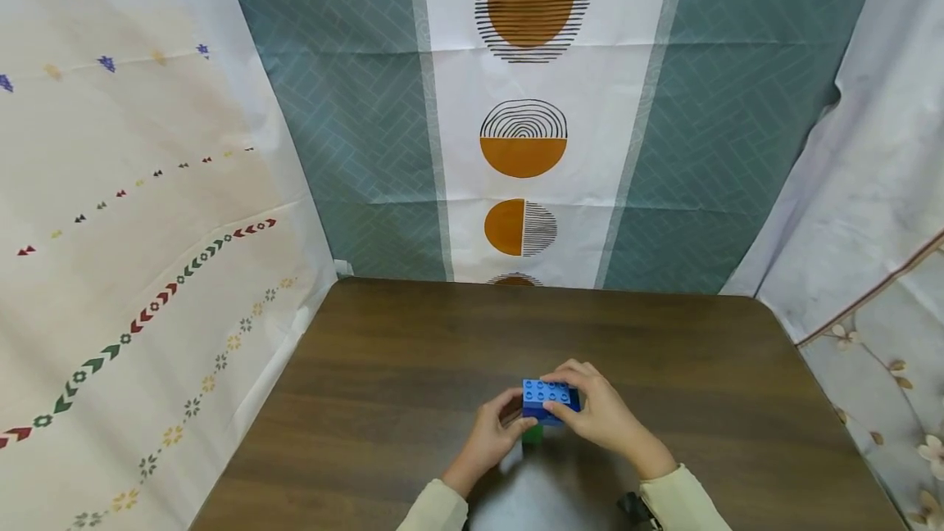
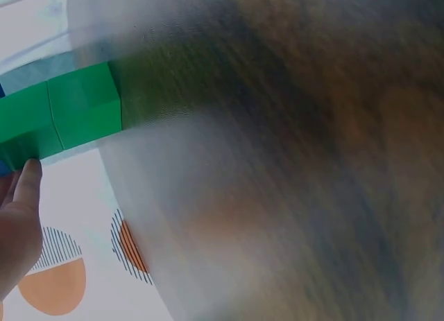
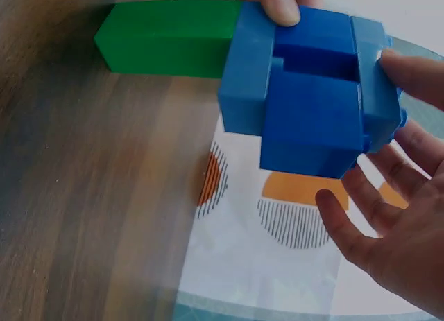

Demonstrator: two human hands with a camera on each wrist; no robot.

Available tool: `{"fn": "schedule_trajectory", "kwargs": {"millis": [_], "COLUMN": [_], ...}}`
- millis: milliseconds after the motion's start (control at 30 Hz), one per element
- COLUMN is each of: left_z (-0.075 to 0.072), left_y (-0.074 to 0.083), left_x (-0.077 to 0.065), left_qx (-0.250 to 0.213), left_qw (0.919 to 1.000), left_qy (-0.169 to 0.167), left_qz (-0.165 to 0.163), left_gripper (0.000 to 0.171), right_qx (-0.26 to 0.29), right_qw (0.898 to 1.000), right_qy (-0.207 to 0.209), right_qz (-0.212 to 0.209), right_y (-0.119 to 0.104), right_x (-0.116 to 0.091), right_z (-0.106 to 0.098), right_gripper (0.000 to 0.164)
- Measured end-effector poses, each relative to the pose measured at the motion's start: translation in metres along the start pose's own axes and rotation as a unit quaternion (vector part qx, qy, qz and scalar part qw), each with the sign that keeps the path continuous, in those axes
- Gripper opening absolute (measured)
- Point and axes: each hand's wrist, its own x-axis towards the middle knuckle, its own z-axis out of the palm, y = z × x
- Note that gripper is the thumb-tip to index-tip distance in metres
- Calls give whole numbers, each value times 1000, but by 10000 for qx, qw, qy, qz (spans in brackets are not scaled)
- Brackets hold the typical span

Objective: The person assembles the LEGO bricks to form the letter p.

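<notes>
A column of green bricks (image 3: 170,37) rises from the table, with several blue bricks built on top. The topmost blue brick (image 1: 546,393) shows rows of studs in the head view. Below it, two darker blue bricks (image 3: 312,120) sit with a gap between them, over another blue brick (image 3: 246,68). My left hand (image 1: 488,433) holds the blue part from the left, its thumb on a dark blue brick. From the right, my right hand (image 1: 601,415) grips the topmost brick between thumb and fingers. In the left wrist view, a finger (image 2: 28,186) lies by the green bricks.
The brown wooden table (image 1: 398,342) spreads around the build. A teal and white cloth (image 1: 354,105) with orange circles hangs behind it. Patterned pale cloths hang at the left (image 1: 147,187) and right (image 1: 870,146). A dark wrist strap (image 1: 637,508) shows by the right sleeve.
</notes>
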Motion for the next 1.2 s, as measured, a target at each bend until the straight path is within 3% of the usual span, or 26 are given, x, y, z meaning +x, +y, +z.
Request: {"fn": "schedule_trajectory", "kwargs": {"millis": [200,467,567,700,967,1200], "left_z": [2,3,1,-1,-10,-15], "left_y": [2,4,5,4,-3,8], "left_x": [1,4,4,3,-1,-4], "left_qx": [-13,-71,22,49,-53,-271], "left_qw": [10000,9999,10000,9999,9999,9996], "left_qy": [-24,29,22,-11,2,-56], "left_qz": [7,139,-12,-150,-109,-33], "left_gripper": [34,35,35,36,38,34], "right_qx": [181,856,863,947,1300,1604], "right_qw": [9995,9960,9958,9946,9897,9837], "right_qy": [124,106,184,360,590,803], "right_qz": [217,221,259,224,127,92], "right_y": [0,21,29,40,50,48], "right_x": [-4,-14,-22,-33,-43,-43], "right_z": [0,-1,-3,-4,4,9], "right_gripper": [29,41,44,42,32,33]}}
